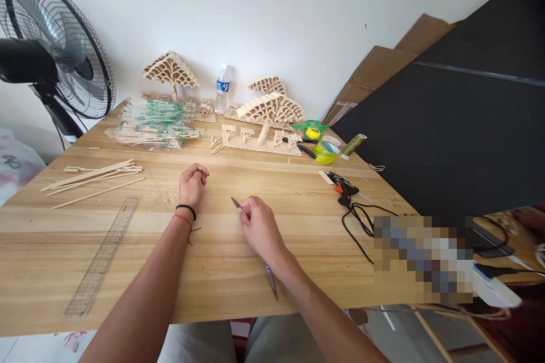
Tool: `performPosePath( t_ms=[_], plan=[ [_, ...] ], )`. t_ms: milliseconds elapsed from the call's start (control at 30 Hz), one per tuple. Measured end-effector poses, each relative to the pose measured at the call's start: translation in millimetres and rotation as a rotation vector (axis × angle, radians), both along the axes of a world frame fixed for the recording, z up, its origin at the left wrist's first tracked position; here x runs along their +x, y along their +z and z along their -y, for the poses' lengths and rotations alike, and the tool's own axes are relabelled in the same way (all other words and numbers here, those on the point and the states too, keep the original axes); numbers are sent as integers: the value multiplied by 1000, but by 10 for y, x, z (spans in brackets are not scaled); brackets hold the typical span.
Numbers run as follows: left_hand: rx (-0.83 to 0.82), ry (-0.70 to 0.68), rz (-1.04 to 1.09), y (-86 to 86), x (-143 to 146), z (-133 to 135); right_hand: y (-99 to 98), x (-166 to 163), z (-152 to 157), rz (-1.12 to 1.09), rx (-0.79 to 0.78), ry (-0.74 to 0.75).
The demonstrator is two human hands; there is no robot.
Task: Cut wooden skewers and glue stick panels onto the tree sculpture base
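My left hand (pixel 193 184) rests on the table with its fingers curled closed. What lies inside them, if anything, is hidden. To its right, my right hand (pixel 259 224) pinches a slim craft knife (pixel 235 203), its pointed blade angled up and left toward my left hand. Below my right wrist a slender pointed metal piece (pixel 271 282) shows; I cannot tell whether it belongs to the same knife. Left of my left hand lie several thin wooden sticks (pixel 97 177) and a clear ruler (pixel 102 258). The two hands are apart.
Stick-built tree models (pixel 272 110), a water bottle (pixel 222 91) and bagged sticks (pixel 155 122) stand at the back. A glue gun (pixel 344 186) with a black cord, tape (pixel 327 152) and a thread spool (pixel 355 144) lie right. A fan (pixel 59 45) stands left.
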State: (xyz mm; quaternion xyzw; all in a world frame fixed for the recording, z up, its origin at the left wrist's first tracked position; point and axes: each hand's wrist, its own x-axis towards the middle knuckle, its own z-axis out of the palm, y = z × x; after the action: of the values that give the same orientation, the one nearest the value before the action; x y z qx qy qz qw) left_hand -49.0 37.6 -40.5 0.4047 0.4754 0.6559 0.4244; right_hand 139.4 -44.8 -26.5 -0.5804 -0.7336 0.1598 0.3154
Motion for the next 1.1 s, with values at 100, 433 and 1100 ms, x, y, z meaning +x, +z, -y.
performPosePath(
  t_ms=[100, 433, 1100],
  plan=[
    [-2, -6, -11, -24, -3, -9, 129, 304, -267, -23, -99, 41],
    [-20, -4, -36, 1, 0, 9, 126, 489, -1045, 66, -50, 240],
    [-56, -5, -159, 19, 1, 22, 109, 329, -1240, 12, -19, 534]
  ],
)
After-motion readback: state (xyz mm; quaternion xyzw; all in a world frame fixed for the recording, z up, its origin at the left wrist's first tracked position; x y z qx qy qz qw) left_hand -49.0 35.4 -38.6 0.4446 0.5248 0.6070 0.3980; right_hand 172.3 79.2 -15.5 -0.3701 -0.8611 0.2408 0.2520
